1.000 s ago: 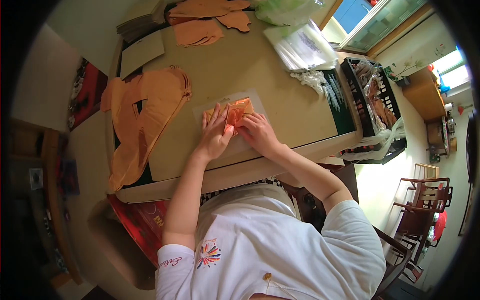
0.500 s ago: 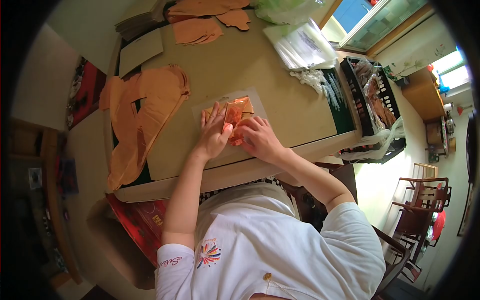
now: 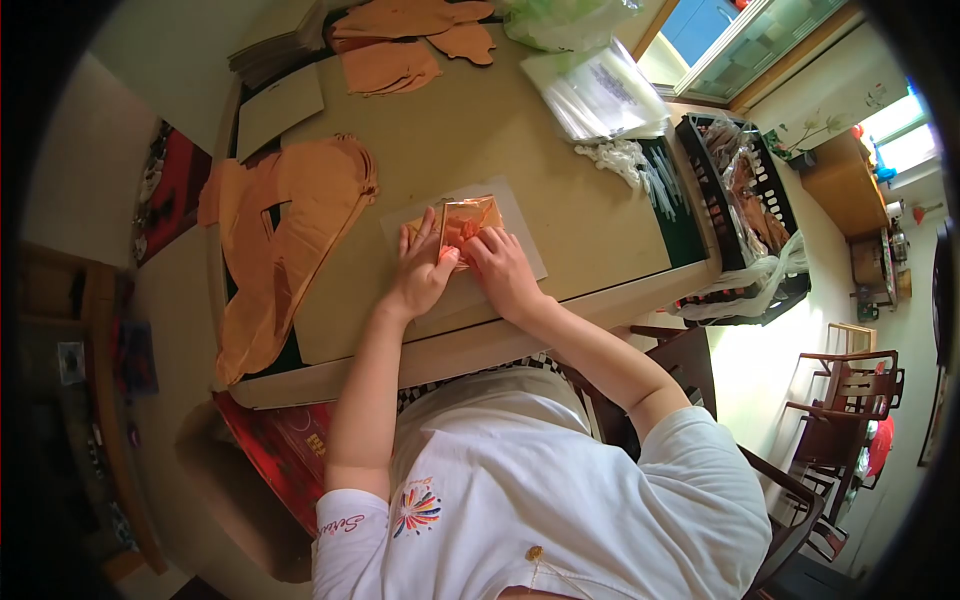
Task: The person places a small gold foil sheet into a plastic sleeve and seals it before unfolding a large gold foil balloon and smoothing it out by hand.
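Note:
A shiny orange foil piece (image 3: 468,216), folded small, lies on a clear plastic sheet (image 3: 523,232) in the middle of the table (image 3: 480,130). My left hand (image 3: 421,268) lies flat on the foil's left part with fingers spread. My right hand (image 3: 505,272) presses on its near right part, fingertips touching the foil beside the left thumb. Both hands hide the foil's near edge.
Large flat orange foil shapes (image 3: 285,215) lie at the table's left, more (image 3: 400,45) at the far edge. A stack of clear bags (image 3: 600,95) and white sticks (image 3: 640,165) lie far right. A black crate (image 3: 750,200) stands right of the table, wooden chairs (image 3: 835,400) beyond.
The foil's near flap, lifted half a second ago, is now pressed flat. Both hands have moved slightly farther up the table, over the folded piece.

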The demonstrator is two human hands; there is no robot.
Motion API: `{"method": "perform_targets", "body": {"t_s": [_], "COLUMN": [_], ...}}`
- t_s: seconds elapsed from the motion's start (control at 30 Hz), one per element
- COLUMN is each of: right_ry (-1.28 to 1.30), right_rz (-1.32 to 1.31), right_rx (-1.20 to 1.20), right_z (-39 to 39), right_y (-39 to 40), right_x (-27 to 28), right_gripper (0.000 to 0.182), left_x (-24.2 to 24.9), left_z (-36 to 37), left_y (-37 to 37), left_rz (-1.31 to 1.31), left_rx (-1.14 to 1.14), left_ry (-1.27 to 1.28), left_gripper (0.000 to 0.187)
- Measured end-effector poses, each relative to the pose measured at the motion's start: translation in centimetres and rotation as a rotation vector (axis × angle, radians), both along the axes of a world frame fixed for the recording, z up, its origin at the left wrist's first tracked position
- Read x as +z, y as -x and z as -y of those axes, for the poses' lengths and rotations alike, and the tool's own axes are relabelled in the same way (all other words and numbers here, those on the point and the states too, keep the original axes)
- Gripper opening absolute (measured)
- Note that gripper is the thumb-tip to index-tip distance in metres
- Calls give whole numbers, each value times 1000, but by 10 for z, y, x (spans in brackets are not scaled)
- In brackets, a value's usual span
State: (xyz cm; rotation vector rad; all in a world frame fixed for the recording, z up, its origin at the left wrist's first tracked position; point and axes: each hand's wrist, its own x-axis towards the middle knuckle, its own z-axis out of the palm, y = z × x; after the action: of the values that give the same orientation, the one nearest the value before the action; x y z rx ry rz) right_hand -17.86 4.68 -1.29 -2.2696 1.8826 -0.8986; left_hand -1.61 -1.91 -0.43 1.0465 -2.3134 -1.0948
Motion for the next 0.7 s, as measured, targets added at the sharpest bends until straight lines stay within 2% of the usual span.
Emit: {"method": "perform_targets", "body": {"t_s": [0.17, 0.3, 0.4, 0.5, 0.57, 0.63, 0.67, 0.7], "right_ry": [-25, -82, -151, -102, -63, -72, 152, 205], "right_rz": [-113, -272, -317, -322, -321, -113, -246, -306], "right_rx": [162, 127, 145, 92, 14, -139, -278, -344], "right_z": [-24, -39, -47, -46, -33, -8, 6, 18], "right_y": [14, 15, 23, 40, 71, 120, 138, 161], "right_x": [14, 8, 16, 19, 17, 15, 15, 13], "right_gripper": [32, 40, 41, 42, 32, 21, 13, 7], "left_x": [-1, -5, -3, -8, -8, -9, -8, -8], "left_z": [-9, -12, -14, -12, -12, -13, -13, -13], "left_y": [6, 8, 8, 8, 9, 10, 9, 9], "left_rz": [77, 284, 238, 196, 197, 193, 191, 189], "left_rx": [31, -8, 7, 8, 22, 25, 23, 23], "left_ry": [172, 355, 355, 367, 343, 331, 334, 338], "left_gripper": [53, 63, 63, 42, 40, 40, 40, 39]}}
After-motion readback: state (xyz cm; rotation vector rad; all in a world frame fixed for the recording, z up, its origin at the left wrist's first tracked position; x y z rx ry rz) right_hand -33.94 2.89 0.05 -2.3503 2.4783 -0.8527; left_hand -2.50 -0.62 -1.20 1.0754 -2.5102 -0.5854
